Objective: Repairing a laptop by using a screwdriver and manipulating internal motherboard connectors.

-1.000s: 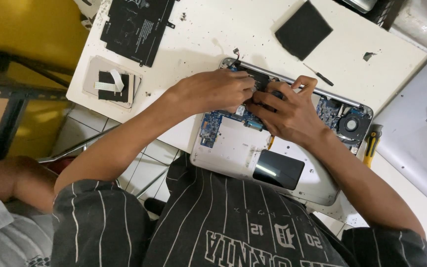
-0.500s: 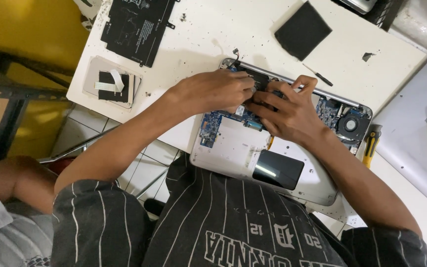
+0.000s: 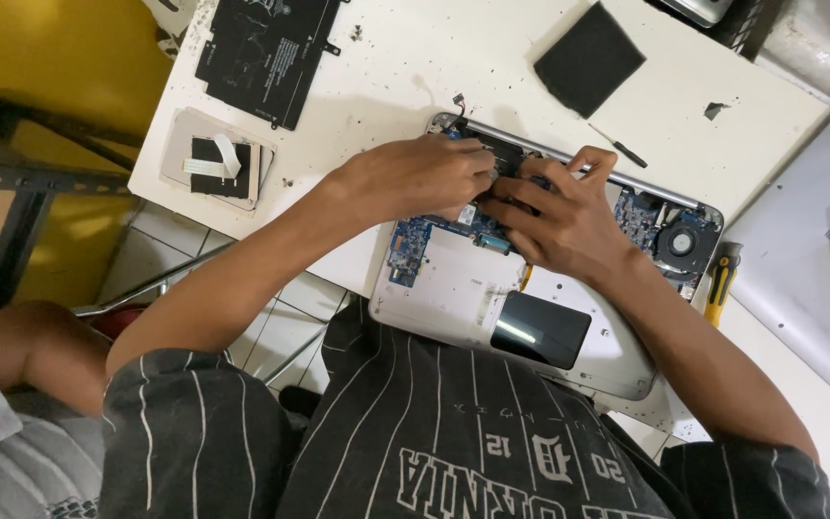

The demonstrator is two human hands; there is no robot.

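Observation:
An opened silver laptop base [image 3: 453,288] lies on the white table [image 3: 415,67], its blue circuit board [image 3: 410,240] and fan [image 3: 679,240] exposed. My left hand [image 3: 415,178] reaches in from the left, fingertips pinched on a dark part [image 3: 503,154] at the laptop's far edge. My right hand [image 3: 559,221] rests over the middle of the board with its fingers on the same dark part from the other side. The hands hide what lies beneath them. A black rectangular pad [image 3: 540,330] sits in the base's near half.
A black flat battery [image 3: 266,53] lies at the far left and a black foam square [image 3: 588,58] at the far middle. A small screwdriver [image 3: 617,146] lies beyond the laptop, a yellow-handled tool [image 3: 720,288] at its right. A grey cover [image 3: 809,250] is at right. Another person's knee [image 3: 21,346] shows lower left.

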